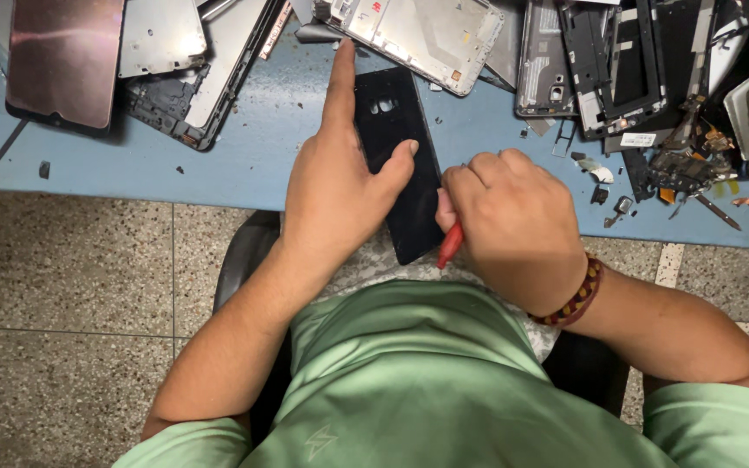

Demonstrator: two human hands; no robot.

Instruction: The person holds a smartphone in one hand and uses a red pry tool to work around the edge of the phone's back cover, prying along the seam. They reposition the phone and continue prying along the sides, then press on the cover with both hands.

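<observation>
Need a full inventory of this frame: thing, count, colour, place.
Black phone with rear camera cutout: 1, black, table front edge, overhanging.
Red-handled tool: 1, red, at phone's right edge.
Blue worktable: 1, blue, top.
Dark glossy phone screen: 1, dark, top left.
Silver metal phone frame: 1, silver, top centre.
Heap of dismantled phone parts: several, black and grey, top right.
Beaded bracelet: 1, red-brown, right wrist.
Left hand: on phone.
Right hand: grips tool.
</observation>
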